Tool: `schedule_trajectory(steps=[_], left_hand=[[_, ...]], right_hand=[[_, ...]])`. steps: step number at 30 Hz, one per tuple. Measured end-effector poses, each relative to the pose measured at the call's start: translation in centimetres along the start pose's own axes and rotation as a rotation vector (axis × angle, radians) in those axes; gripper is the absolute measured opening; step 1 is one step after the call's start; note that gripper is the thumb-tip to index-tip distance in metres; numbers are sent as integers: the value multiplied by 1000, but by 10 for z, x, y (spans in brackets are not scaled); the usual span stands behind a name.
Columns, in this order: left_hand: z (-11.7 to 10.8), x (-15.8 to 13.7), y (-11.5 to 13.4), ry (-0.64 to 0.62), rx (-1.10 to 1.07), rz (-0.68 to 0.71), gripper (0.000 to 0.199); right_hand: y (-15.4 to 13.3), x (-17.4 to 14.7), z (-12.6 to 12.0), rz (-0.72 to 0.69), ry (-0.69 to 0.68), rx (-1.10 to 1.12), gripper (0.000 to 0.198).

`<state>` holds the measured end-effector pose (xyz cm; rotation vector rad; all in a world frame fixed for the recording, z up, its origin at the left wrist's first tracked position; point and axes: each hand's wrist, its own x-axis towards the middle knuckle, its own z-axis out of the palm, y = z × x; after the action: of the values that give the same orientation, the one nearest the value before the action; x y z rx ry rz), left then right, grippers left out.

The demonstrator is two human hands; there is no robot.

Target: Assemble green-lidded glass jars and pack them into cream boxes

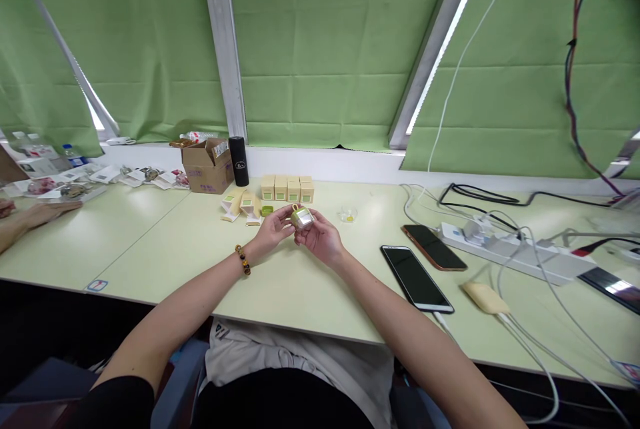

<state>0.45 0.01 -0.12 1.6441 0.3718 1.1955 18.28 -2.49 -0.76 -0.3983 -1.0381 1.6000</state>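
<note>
Both my hands hold one small silver object with yellow-green edges and a yellow loop on top (302, 218), just above the table. My left hand (273, 232) grips its left side and wears a beaded bracelet (243, 260). From the right, my right hand (321, 237) has its fingers closed on the lower side. Beyond my left hand lies a small green piece (267, 210). Two opened cream cartons (249, 204) lie left of it. A row of several closed cream boxes (287, 189) stands behind. To the right sits a small clear plastic piece (347, 215) with something yellow in it.
Farther back are a cardboard box (207, 166) and a black cylinder (239, 161). At right lie a white-framed phone (417, 278), a brown-edged phone (434, 246), a power strip (515, 252) and loose cables. Another person's hand (47, 214) rests at far left near packaged items.
</note>
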Motion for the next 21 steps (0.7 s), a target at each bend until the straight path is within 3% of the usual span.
schedule_trajectory(steps=[9, 13, 17, 21], left_hand=[[1, 2, 3, 64, 97, 2, 69], [5, 1, 4, 161, 203, 31, 67], [8, -3, 7, 260, 553, 50, 62], [9, -8, 5, 191, 894, -44, 42]], right_hand=[[1, 0, 1, 45, 54, -108, 36], [-1, 3, -4, 17, 219, -312, 48], [-5, 6, -12, -100, 480, -499, 50], [-7, 7, -17, -136, 572, -574, 50]])
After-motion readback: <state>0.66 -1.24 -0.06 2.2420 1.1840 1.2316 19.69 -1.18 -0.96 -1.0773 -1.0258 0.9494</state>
